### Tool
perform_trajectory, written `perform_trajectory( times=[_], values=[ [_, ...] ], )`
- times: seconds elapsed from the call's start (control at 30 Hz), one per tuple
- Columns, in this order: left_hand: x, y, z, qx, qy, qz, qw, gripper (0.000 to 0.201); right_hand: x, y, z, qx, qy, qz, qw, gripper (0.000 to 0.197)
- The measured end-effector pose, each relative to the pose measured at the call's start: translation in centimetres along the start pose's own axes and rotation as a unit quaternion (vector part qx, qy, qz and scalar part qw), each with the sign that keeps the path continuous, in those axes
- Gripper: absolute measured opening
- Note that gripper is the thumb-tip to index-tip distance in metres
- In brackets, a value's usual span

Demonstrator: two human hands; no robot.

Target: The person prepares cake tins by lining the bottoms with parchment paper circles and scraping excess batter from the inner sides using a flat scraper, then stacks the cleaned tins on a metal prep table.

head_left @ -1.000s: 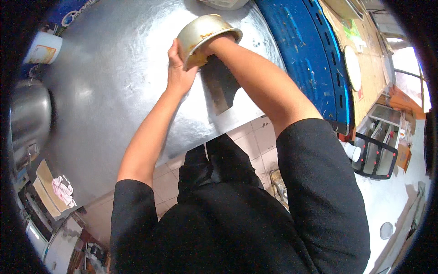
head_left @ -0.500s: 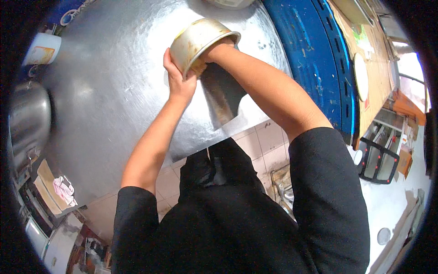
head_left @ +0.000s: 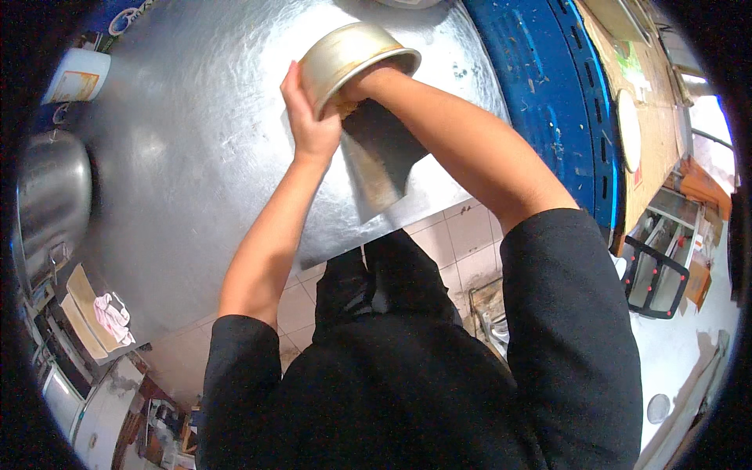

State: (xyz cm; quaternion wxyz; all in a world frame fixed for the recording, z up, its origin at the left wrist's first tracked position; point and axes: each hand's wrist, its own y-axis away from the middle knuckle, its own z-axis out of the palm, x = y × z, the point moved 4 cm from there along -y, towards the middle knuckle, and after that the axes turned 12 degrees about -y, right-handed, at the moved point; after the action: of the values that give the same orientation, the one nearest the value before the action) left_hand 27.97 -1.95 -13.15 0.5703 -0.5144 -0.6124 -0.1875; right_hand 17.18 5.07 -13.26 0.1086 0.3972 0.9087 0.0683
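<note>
A round metal cake pan (head_left: pixel 345 55) is tipped on its side above the steel table, its mouth turned toward me and to the right. Gripping the lower left of its wall and rim is my left hand (head_left: pixel 313 131), with one finger up along the outside. My right hand (head_left: pixel 376 83) reaches into the pan's mouth. Its fingers are hidden inside, so what they touch does not show. A bit of yellowish-brown material (head_left: pixel 348 109) shows at the lower rim between the hands. Brownish stains mark the metal near the rim.
The steel table (head_left: pixel 188 180) stretches to the left and back. Blue ridged metal (head_left: pixel 533 94) borders its right side. A white tub (head_left: pixel 77 76) and a large steel vessel (head_left: pixel 56 204) stand at far left, near an open cardboard box (head_left: pixel 84 313) with a pink cloth.
The pan and both hands have shifted slightly, and the pan has turned a little. The view has moved slightly too. My left hand keeps its grip and my right hand stays inside.
</note>
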Motion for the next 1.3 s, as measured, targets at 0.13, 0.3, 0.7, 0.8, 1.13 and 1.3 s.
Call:
perform_trajectory(
  times=[0.13,0.3,0.7,0.8,1.13,1.3],
  values=[
    [-1.0,-0.2,-0.5,-0.121,-0.167,0.010,0.978,0.097,0.4,0.3,-2.6,-0.020,0.033,-0.020,0.999,0.062],
    [5.3,-4.9,0.7,-0.182,-0.153,0.057,0.970,0.090,2.0,0.6,-4.7,-0.034,-0.046,0.112,0.992,0.048],
    [-0.3,-1.3,0.1,-0.181,-0.120,-0.016,0.976,0.095,1.1,0.7,-3.7,-0.049,0.050,-0.019,0.997,0.057],
    [3.7,-4.0,0.4,-0.167,-0.213,0.071,0.960,0.089,2.1,1.4,-5.2,-0.057,-0.061,0.099,0.992,0.054],
    [-1.5,0.2,1.0,-0.003,0.016,0.041,0.999,0.081,0.0,-0.3,-1.8,-0.053,0.030,0.035,0.998,0.060],
    [0.7,-1.3,-0.9,-0.190,-0.265,0.041,0.944,0.092,1.1,0.8,-4.5,0.019,-0.042,0.009,0.999,0.063]
  ],
)
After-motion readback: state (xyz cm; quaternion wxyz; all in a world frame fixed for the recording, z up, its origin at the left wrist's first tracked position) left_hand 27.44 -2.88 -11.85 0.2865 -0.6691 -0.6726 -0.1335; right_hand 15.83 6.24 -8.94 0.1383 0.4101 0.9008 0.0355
